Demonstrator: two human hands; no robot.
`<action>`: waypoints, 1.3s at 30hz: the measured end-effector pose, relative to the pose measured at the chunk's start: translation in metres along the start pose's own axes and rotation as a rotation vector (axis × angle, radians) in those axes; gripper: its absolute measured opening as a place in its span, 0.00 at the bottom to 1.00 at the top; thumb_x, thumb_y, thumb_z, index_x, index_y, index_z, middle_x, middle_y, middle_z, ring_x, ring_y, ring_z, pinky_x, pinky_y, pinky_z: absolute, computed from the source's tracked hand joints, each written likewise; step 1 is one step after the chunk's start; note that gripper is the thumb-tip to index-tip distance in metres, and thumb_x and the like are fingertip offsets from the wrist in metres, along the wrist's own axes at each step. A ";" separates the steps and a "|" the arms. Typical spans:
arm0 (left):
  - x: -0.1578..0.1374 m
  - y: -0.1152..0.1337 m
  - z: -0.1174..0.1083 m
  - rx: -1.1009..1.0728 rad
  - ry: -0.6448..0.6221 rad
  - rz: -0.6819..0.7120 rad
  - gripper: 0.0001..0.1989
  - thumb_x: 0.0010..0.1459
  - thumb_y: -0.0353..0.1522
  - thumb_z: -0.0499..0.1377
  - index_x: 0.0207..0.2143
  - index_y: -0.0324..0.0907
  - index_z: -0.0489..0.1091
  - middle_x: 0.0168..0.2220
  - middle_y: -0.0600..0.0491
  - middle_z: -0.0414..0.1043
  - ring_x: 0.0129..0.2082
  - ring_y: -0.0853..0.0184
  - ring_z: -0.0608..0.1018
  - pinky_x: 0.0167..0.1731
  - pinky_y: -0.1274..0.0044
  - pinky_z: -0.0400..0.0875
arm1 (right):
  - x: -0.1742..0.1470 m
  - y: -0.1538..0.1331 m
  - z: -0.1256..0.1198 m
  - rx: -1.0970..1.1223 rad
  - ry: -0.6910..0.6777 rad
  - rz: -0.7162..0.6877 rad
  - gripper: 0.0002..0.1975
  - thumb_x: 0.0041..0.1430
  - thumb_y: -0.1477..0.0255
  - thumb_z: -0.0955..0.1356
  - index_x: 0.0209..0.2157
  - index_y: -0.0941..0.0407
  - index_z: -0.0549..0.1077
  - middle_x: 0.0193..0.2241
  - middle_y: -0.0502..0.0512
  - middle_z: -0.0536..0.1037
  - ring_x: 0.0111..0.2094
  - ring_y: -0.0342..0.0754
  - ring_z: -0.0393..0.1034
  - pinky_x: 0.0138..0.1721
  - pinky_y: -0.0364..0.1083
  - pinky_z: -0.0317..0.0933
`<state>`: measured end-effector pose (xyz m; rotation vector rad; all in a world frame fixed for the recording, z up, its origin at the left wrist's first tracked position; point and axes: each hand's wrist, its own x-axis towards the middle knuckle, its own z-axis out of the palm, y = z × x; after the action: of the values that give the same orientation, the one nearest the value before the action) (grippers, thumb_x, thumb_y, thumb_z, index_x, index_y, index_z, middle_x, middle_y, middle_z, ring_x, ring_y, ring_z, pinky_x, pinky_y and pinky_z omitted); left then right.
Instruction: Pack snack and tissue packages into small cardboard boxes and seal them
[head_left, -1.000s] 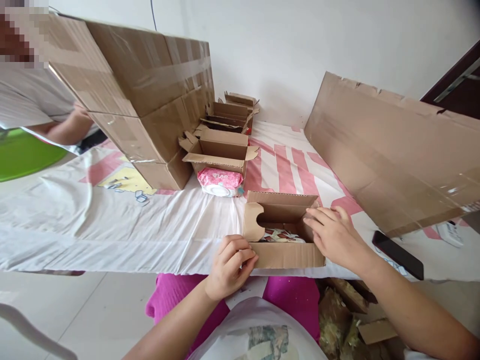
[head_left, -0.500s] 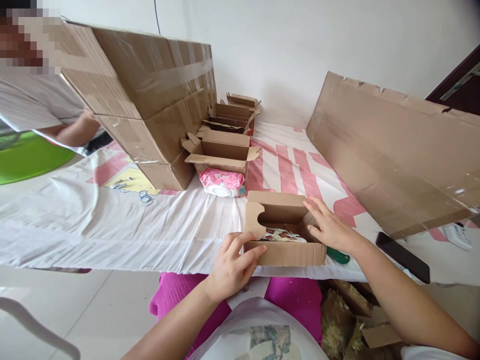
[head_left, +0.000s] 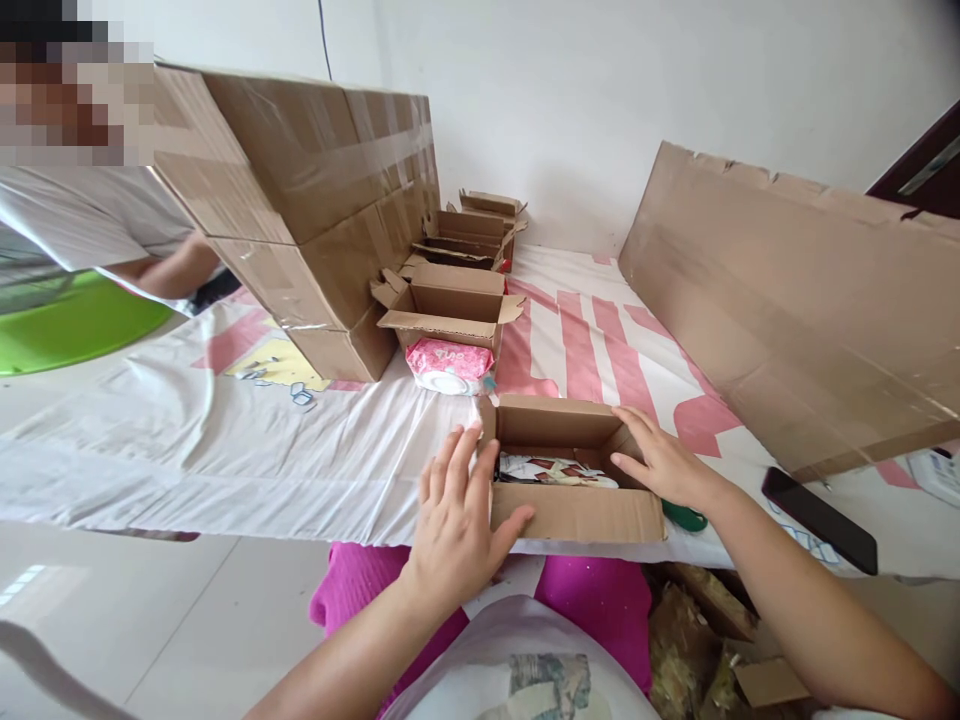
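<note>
A small open cardboard box sits at the table's front edge before me, with patterned packets lying inside. Along the box's left side, my left hand is spread, its fingers by the left flap and its thumb over the front wall. At the right wall, my right hand rests on the box with fingers stretched and apart, the thumb reaching inside the rim. A green object, partly hidden, lies beside the box under my right forearm.
A pink wipes pack and an open carton stand beyond, with more cartons behind. Stacked taped boxes rise at left, next to another person's arm. A cardboard panel and a phone are at right.
The box's left flap has swung outward from over the opening. My left hand has moved up along the left side, its fingers now spread. The right hand stays at the right wall.
</note>
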<state>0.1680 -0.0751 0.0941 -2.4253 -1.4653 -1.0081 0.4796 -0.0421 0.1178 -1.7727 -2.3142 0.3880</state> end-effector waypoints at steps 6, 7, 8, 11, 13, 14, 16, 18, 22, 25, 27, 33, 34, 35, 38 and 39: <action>-0.005 -0.026 0.017 -0.069 -0.108 0.017 0.44 0.51 0.58 0.58 0.60 0.38 0.57 0.61 0.34 0.62 0.65 0.41 0.58 0.60 0.52 0.55 | -0.003 0.015 -0.002 0.139 -0.128 -0.079 0.59 0.49 0.44 0.69 0.69 0.52 0.35 0.69 0.67 0.42 0.68 0.66 0.43 0.63 0.63 0.51; -0.005 -0.030 0.022 -0.126 -0.134 0.024 0.44 0.51 0.57 0.58 0.61 0.39 0.55 0.61 0.35 0.63 0.65 0.43 0.60 0.59 0.53 0.58 | -0.004 0.017 -0.003 0.146 -0.167 -0.093 0.65 0.43 0.43 0.72 0.69 0.52 0.32 0.70 0.67 0.38 0.68 0.68 0.40 0.63 0.63 0.50; -0.004 -0.034 0.027 -0.191 -0.158 0.022 0.45 0.52 0.57 0.58 0.63 0.40 0.52 0.61 0.35 0.61 0.63 0.44 0.63 0.58 0.55 0.62 | -0.006 0.018 -0.004 0.147 -0.200 -0.095 0.70 0.38 0.44 0.74 0.69 0.52 0.29 0.70 0.67 0.35 0.68 0.68 0.38 0.63 0.63 0.49; 0.001 -0.044 0.040 -0.384 -0.223 -0.021 0.53 0.50 0.56 0.60 0.67 0.42 0.38 0.64 0.31 0.54 0.54 0.49 0.74 0.48 0.59 0.72 | -0.009 0.016 -0.006 0.141 -0.220 -0.043 0.70 0.37 0.50 0.77 0.69 0.49 0.29 0.70 0.64 0.35 0.68 0.66 0.40 0.63 0.62 0.50; 0.006 -0.052 0.046 -0.498 -0.263 -0.052 0.57 0.47 0.56 0.63 0.67 0.44 0.33 0.66 0.29 0.48 0.51 0.50 0.75 0.45 0.61 0.75 | -0.009 0.012 -0.006 0.146 -0.183 -0.017 0.66 0.41 0.55 0.77 0.69 0.47 0.32 0.70 0.63 0.39 0.68 0.64 0.44 0.63 0.61 0.51; 0.009 -0.057 0.049 -0.553 -0.284 -0.048 0.60 0.45 0.56 0.64 0.67 0.45 0.32 0.67 0.30 0.45 0.54 0.48 0.73 0.46 0.60 0.74 | -0.009 0.010 -0.005 0.151 -0.167 -0.016 0.64 0.41 0.57 0.77 0.69 0.47 0.34 0.69 0.62 0.41 0.67 0.63 0.46 0.63 0.60 0.52; 0.016 -0.067 0.053 -0.652 -0.337 -0.007 0.63 0.41 0.56 0.66 0.68 0.46 0.31 0.69 0.32 0.39 0.63 0.44 0.63 0.54 0.56 0.68 | -0.009 0.008 -0.004 0.159 -0.151 -0.022 0.62 0.41 0.59 0.77 0.69 0.47 0.36 0.69 0.62 0.43 0.67 0.63 0.47 0.62 0.60 0.53; 0.023 -0.076 0.058 -0.723 -0.414 0.049 0.66 0.39 0.55 0.68 0.68 0.46 0.30 0.70 0.34 0.37 0.68 0.43 0.52 0.61 0.53 0.58 | -0.009 0.007 -0.003 0.153 -0.153 -0.018 0.62 0.42 0.60 0.77 0.69 0.48 0.35 0.69 0.62 0.42 0.67 0.62 0.47 0.62 0.59 0.53; 0.027 -0.085 0.067 -0.811 -0.485 0.043 0.65 0.40 0.53 0.69 0.69 0.44 0.32 0.69 0.35 0.39 0.69 0.44 0.48 0.65 0.52 0.50 | -0.007 0.006 -0.012 0.093 -0.216 0.013 0.65 0.42 0.55 0.76 0.69 0.49 0.32 0.70 0.63 0.38 0.67 0.63 0.47 0.61 0.59 0.56; 0.019 -0.084 0.072 -0.842 -0.426 0.024 0.64 0.41 0.53 0.69 0.69 0.44 0.33 0.69 0.36 0.40 0.68 0.43 0.50 0.65 0.53 0.50 | -0.007 -0.001 -0.028 0.010 -0.216 -0.023 0.60 0.42 0.48 0.74 0.69 0.51 0.43 0.69 0.65 0.46 0.65 0.66 0.53 0.57 0.59 0.61; 0.010 -0.083 0.074 -0.834 -0.388 0.041 0.64 0.41 0.53 0.69 0.69 0.44 0.33 0.69 0.36 0.41 0.68 0.43 0.51 0.65 0.53 0.51 | -0.008 -0.012 -0.037 -0.044 -0.080 -0.062 0.45 0.49 0.47 0.71 0.64 0.52 0.59 0.64 0.64 0.58 0.60 0.64 0.61 0.54 0.58 0.64; -0.009 -0.080 0.071 -0.719 -0.303 0.113 0.66 0.39 0.49 0.71 0.69 0.44 0.33 0.67 0.35 0.45 0.67 0.42 0.54 0.64 0.53 0.54 | -0.011 -0.060 -0.034 -0.098 -0.057 -0.173 0.14 0.62 0.67 0.67 0.49 0.52 0.74 0.48 0.56 0.77 0.46 0.52 0.74 0.48 0.50 0.67; -0.010 -0.079 0.070 -0.714 -0.290 0.130 0.66 0.39 0.49 0.72 0.69 0.44 0.33 0.67 0.35 0.46 0.67 0.43 0.55 0.63 0.53 0.54 | -0.010 -0.065 -0.030 -0.130 -0.161 -0.173 0.17 0.60 0.69 0.68 0.51 0.51 0.73 0.48 0.56 0.78 0.46 0.53 0.75 0.48 0.51 0.67; -0.011 -0.078 0.068 -0.714 -0.273 0.147 0.66 0.39 0.49 0.72 0.69 0.45 0.33 0.67 0.36 0.46 0.67 0.43 0.55 0.63 0.54 0.55 | -0.009 -0.069 -0.028 -0.164 -0.253 -0.163 0.20 0.58 0.70 0.69 0.53 0.51 0.73 0.48 0.56 0.78 0.46 0.55 0.75 0.47 0.51 0.67; -0.012 -0.074 0.065 -0.722 -0.238 0.180 0.64 0.41 0.48 0.71 0.69 0.46 0.33 0.66 0.36 0.47 0.67 0.45 0.55 0.63 0.55 0.56 | -0.005 -0.071 -0.023 -0.193 -0.428 -0.144 0.28 0.54 0.73 0.70 0.58 0.51 0.68 0.49 0.57 0.78 0.45 0.57 0.76 0.43 0.50 0.67; -0.012 -0.073 0.064 -0.721 -0.236 0.184 0.64 0.41 0.47 0.71 0.69 0.46 0.33 0.66 0.36 0.48 0.67 0.45 0.56 0.63 0.55 0.57 | -0.004 -0.071 -0.023 -0.176 -0.464 -0.159 0.30 0.54 0.74 0.69 0.59 0.51 0.67 0.49 0.57 0.78 0.45 0.56 0.76 0.43 0.49 0.67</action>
<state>0.1340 -0.0182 0.0214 -3.1922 -1.0053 -1.4332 0.4231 -0.0618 0.1624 -1.6976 -2.8646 0.6445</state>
